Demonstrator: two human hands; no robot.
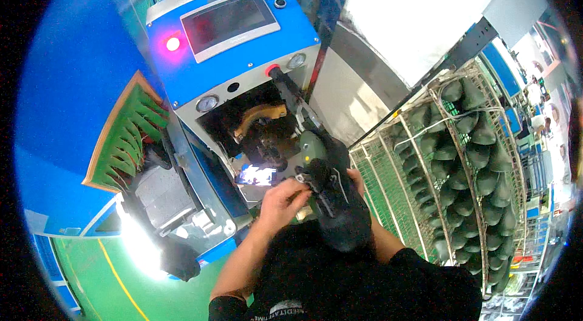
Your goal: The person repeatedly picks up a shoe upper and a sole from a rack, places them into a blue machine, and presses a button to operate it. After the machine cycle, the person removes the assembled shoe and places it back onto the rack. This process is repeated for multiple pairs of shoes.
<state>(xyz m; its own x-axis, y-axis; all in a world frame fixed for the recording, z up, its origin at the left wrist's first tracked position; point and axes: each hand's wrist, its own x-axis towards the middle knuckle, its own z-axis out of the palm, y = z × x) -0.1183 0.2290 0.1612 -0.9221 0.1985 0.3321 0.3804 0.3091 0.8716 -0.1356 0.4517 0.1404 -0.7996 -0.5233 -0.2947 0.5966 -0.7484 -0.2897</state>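
Note:
In front of my chest is a black boot upper (pixel 343 215), its dark shaft toward me. A dark green rounded form (pixel 313 148), like a shoe last, shows at its far end. My left hand (pixel 282 202) pinches the upper's near-left edge between thumb and fingers; the exact part is too small to tell. At the far right side of the boot, my right hand (pixel 356 181) grips it, mostly hidden behind it. Just beyond lies the opening of a blue and white machine (pixel 243 87), with a curved brownish-yellow part (pixel 261 116) inside.
The machine carries a dark screen (pixel 231 20), pressure gauges (pixel 207 103) and a lit red lamp (pixel 173 44). A bright small display (pixel 256 174) sits by its opening. On the right stands a wire rack (pixel 419 190) of dark green lasts (pixel 480 163). Leftward are a green fringed panel (pixel 136 133) and a glaring light (pixel 138 239).

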